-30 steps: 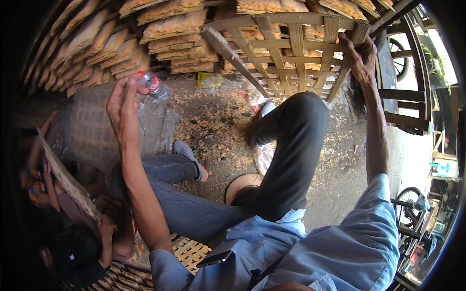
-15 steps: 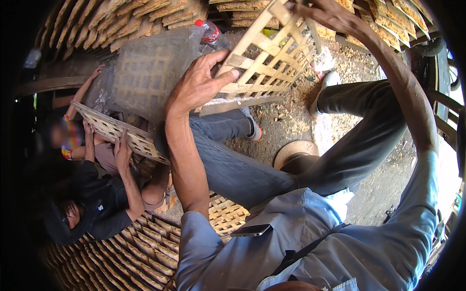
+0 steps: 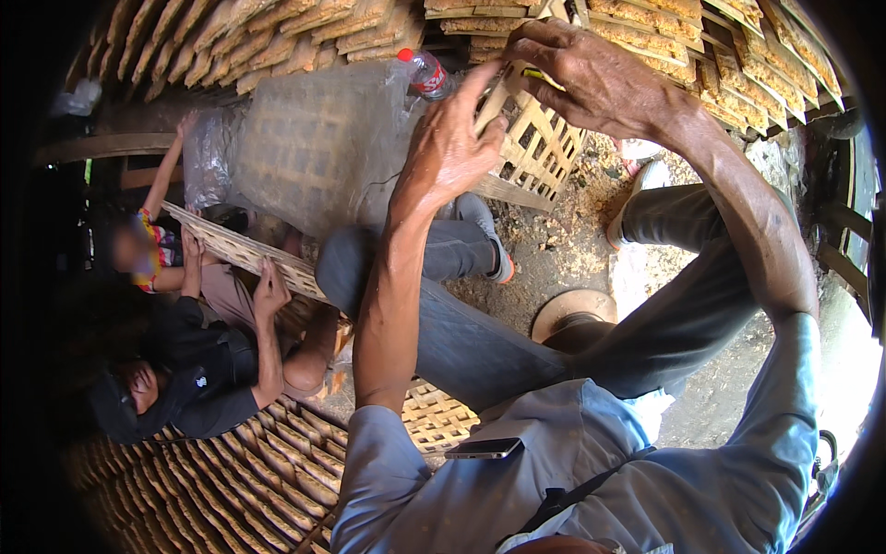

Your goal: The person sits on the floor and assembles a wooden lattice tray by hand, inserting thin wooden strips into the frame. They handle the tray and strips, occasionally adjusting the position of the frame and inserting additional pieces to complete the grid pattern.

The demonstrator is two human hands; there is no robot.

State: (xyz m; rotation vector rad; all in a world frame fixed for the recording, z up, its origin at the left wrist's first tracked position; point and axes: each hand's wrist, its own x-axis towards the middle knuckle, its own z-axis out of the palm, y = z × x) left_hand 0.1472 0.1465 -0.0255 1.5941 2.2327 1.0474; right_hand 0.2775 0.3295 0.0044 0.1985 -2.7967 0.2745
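An openwork woven bamboo tray (image 3: 544,148) is tilted up in front of me, partly hidden behind my hands. My left hand (image 3: 448,152) grips its near left edge, with the thumb and index finger on either side. My right hand (image 3: 586,83) is bent over the tray's upper part, fingers curled onto it close to my left fingertips. Left of the tray, a clear plastic sheet (image 3: 318,138) covers a flat surface with a lattice pattern showing through. A plastic bottle (image 3: 426,76) with a red cap lies just beyond my left hand.
At the left, a co-worker in black holds another woven tray (image 3: 254,254) on edge; a second person sits behind it. Overlapping loaded racks (image 3: 646,42) line the far side, more racks (image 3: 249,471) the lower left. A round wooden piece (image 3: 572,309) stands between my legs.
My right hand has moved left and nearer, beside my left hand. My left hand has shifted right with the tray, which has turned and tilted. The co-worker's tray has shifted slightly in view.
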